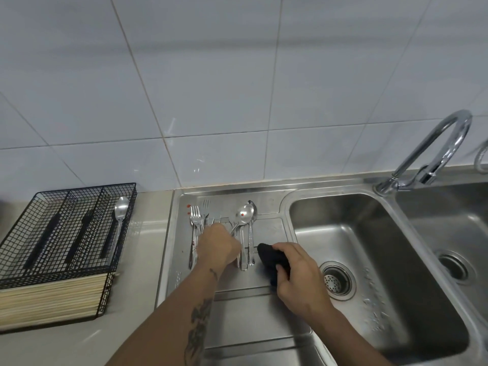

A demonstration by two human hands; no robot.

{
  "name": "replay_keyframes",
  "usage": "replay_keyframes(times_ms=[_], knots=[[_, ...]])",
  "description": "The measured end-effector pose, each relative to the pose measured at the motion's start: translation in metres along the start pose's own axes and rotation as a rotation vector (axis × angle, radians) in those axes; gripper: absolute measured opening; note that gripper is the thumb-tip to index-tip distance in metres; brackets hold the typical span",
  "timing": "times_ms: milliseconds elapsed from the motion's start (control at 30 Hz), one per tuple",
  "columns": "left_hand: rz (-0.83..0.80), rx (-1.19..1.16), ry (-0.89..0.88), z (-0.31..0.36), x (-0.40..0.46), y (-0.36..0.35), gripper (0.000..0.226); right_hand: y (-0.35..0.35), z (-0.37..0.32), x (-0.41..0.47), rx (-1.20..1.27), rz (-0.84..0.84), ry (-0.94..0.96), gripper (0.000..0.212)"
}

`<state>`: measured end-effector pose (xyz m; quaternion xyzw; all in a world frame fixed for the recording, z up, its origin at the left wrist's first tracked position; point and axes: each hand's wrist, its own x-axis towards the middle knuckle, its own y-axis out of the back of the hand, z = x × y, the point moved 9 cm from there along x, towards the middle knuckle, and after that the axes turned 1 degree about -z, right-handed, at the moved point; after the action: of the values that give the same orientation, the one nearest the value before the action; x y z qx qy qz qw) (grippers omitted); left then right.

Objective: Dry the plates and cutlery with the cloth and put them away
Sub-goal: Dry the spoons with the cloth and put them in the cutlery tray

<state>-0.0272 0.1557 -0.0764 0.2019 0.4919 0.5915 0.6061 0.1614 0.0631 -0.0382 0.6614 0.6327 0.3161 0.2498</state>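
Cutlery [224,228] lying on steel draining board [266,228] beside sink [369,260]. Left hand [217,247] reaching over fork and spoon handles, fingers curling down; grip hidden, cannot tell. Right hand [298,273] clutching dark cloth [272,257]. Pieces likely light, stiff, slippery wet; best taken mid-handle. One spoon [120,217] resting in wire tray [66,228] on worktop [142,299].

white glossy wall tiles [211,75] fill the back, soft light glinting off them. below, a beige counter [148,260] runs left; a steel double sink [369,260] sits at its right end, chrome tap [435,146] arching at the back edge.
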Motion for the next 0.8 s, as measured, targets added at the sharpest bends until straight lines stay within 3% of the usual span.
replay_keyframes(times_ms=[100, 333, 533, 667, 800], knots=[[-0.017, -0.021, -0.006, -0.001, -0.005, 0.001, 0.004, 0.0, -0.001, -0.001, 0.021, -0.003, -0.029, 0.035], [-0.002, -0.057, -0.088, 0.0, -0.027, 0.015, 0.013, 0.007, -0.009, -0.01, -0.006, -0.021, -0.01, 0.031], [0.09, 0.141, -0.303, 0.013, -0.079, 0.04, 0.005, 0.04, -0.035, -0.02, -0.045, 0.157, 0.084, 0.038], [0.15, 0.154, -0.446, 0.03, -0.128, 0.05, 0.004, 0.058, -0.066, -0.029, -0.119, 0.272, 0.234, 0.044], [0.275, 0.175, -0.559, 0.046, -0.168, 0.07, 0.007, 0.054, -0.089, -0.051, -0.257, 0.255, 0.456, 0.052]])
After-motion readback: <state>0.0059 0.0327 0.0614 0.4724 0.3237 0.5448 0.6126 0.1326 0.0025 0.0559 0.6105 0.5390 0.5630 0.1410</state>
